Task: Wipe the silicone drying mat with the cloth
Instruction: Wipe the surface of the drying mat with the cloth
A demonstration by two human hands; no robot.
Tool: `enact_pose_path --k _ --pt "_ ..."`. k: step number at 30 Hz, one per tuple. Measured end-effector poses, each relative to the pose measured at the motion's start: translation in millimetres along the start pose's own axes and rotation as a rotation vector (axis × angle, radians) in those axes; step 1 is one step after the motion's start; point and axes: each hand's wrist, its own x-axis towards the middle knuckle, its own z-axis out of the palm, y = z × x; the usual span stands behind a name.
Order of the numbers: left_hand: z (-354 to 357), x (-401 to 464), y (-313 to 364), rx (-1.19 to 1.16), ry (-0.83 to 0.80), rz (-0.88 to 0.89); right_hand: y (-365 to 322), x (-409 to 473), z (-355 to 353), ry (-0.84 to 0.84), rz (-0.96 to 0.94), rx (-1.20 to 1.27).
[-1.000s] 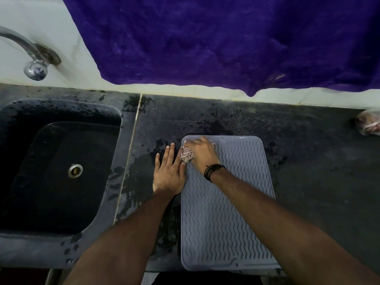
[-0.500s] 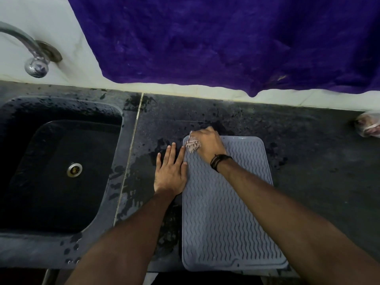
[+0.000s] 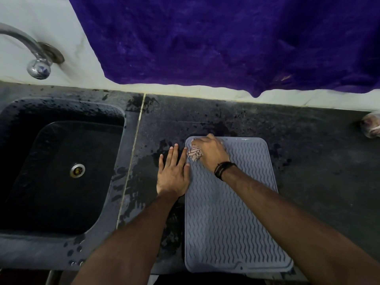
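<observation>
the right hand (image 3: 209, 154) is gripping a bunched, patterned cloth (image 3: 194, 154) and pressing it onto the far left corner of the grey silicone drying mat (image 3: 232, 212), which is lying flat on the dark, wet-speckled counter (image 3: 318, 161) beside the sink (image 3: 61, 171). the left hand (image 3: 173, 173) is resting flat with fingers straight, mostly on the counter and touching the mat's left edge — probably bracing it. the mat is looking thin, floppy and light, with wavy ridges and a raised rim, so it is likely sliding easily on the wet stone — pinning an edge seems the sensible hold, while the soft cloth is bunching readily in the fist.

bare forearms; black cord bracelets (image 3: 223, 169) on right wrist.
</observation>
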Motion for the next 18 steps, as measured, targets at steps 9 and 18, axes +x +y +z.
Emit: enact_pose_path --k 9,18 --pt "-1.8 0.9 0.4 -0.006 -0.014 -0.013 1.0 10.0 -6.2 -0.035 -0.017 0.006" --pt "-0.8 1.1 0.0 -0.011 -0.014 -0.015 16.4 3.2 -7.8 -0.027 0.082 0.036"
